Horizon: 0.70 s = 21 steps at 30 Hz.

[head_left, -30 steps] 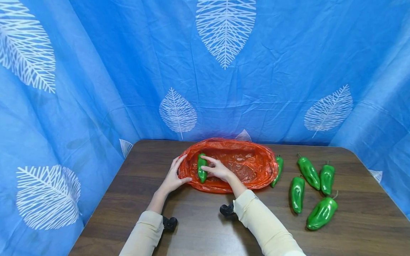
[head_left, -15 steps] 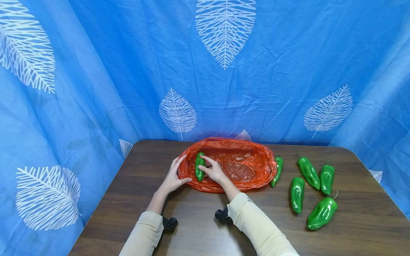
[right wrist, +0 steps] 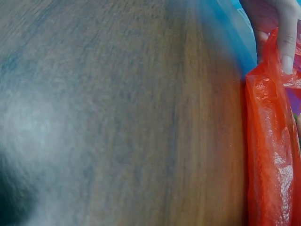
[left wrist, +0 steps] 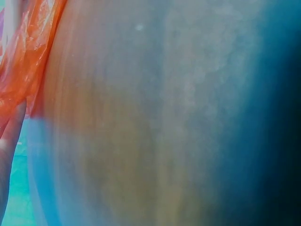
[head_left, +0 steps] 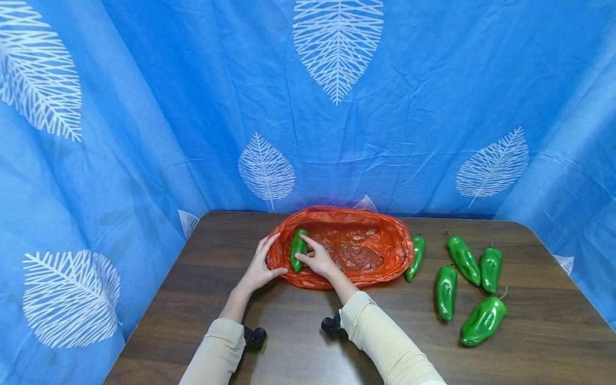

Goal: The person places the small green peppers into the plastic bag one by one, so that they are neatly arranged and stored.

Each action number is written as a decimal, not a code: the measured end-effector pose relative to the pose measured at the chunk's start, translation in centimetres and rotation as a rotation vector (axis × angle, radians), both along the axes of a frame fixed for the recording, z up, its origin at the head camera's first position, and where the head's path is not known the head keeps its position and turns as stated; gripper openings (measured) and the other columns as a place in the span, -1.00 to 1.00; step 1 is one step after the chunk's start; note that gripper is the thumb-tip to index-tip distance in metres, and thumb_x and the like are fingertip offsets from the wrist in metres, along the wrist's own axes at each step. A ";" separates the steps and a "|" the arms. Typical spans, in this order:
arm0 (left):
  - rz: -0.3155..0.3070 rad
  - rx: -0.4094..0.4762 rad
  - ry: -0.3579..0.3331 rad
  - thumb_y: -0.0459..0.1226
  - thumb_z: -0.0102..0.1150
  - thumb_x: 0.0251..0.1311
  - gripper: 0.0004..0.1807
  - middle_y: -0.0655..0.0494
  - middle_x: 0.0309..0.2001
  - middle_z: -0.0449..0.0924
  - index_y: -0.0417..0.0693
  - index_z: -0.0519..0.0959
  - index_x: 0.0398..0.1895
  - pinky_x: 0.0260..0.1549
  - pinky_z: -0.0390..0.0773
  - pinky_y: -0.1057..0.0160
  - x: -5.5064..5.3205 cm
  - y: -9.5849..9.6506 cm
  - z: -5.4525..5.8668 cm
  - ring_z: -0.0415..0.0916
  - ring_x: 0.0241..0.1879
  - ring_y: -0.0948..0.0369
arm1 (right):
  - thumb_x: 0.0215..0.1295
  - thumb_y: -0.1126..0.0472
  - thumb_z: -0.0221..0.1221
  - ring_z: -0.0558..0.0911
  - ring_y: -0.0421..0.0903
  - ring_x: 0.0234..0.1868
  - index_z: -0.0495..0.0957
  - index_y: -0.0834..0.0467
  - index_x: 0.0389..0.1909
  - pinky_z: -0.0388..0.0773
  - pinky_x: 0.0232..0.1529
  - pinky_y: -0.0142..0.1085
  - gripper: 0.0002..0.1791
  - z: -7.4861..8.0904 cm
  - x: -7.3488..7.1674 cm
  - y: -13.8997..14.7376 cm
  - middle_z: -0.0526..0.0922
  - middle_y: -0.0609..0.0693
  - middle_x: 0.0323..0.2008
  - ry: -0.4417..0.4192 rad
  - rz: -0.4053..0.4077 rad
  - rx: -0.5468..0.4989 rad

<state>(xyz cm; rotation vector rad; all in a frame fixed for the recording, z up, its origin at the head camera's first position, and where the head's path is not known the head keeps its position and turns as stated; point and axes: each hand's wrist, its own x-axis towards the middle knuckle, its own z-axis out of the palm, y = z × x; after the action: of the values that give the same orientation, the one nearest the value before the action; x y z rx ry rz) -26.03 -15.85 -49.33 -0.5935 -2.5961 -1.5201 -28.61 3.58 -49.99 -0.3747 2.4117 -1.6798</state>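
Blue leaf-print curtain (head_left: 423, 107) hung behind wood-grain table (head_left: 202, 278); four loose peppers (head_left: 446, 294) lay at right, fifth pepper (head_left: 417, 259) partly behind rim of red bag (head_left: 358, 248); my left hand (head_left: 258, 270) gripped its crinkled plastic end, my right hand (head_left: 321, 260) pinched glossy tapered green pepper (head_left: 298, 247) inside, near left end

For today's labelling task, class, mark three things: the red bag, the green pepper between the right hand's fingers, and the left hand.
Red bag (head_left: 370, 278): head view, near rim.
Held green pepper (head_left: 298, 246): head view, mid-body.
Left hand (head_left: 257, 270): head view, back of hand.
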 end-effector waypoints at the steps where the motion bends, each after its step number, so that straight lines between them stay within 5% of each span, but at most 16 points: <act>1: -0.001 0.000 0.002 -0.32 0.41 -0.16 -0.05 -0.16 0.31 -0.01 0.02 0.13 0.36 0.16 0.18 -0.16 0.0 0.0 0.0 0.05 0.26 -0.13 | 0.22 0.25 0.15 0.61 0.03 -0.27 0.20 0.14 0.33 0.59 -0.35 -0.27 -0.36 0.0 0.0 0.0 0.47 0.26 -0.18 0.023 -0.002 0.027; 9: -0.007 -0.005 0.018 -0.32 0.41 -0.16 -0.05 -0.19 0.30 -0.01 0.01 0.13 0.36 0.15 0.19 -0.15 0.0 -0.1 -0.1 0.06 0.26 -0.14 | 0.21 0.18 0.17 0.54 -0.02 -0.30 0.25 0.17 0.29 0.50 -0.28 -0.25 -0.38 -0.2 0.1 0.0 0.40 0.23 -0.21 0.159 -0.014 0.187; 21: -0.005 -0.006 0.006 -0.34 0.41 -0.15 -0.05 -0.19 0.30 -0.01 -0.01 0.12 0.37 0.16 0.18 -0.16 0.1 -0.1 0.1 0.05 0.26 -0.13 | 0.22 0.19 0.16 0.54 -0.06 -0.33 0.24 0.15 0.30 0.50 -0.27 -0.23 -0.38 0.0 0.2 -0.3 0.44 0.18 -0.25 0.141 -0.051 0.188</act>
<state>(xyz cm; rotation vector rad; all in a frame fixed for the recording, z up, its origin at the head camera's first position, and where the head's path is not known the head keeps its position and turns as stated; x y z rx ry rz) -25.93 -15.94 -49.22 -0.6045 -2.5973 -1.5103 -28.40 3.28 -50.01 -0.4190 2.6757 -1.4752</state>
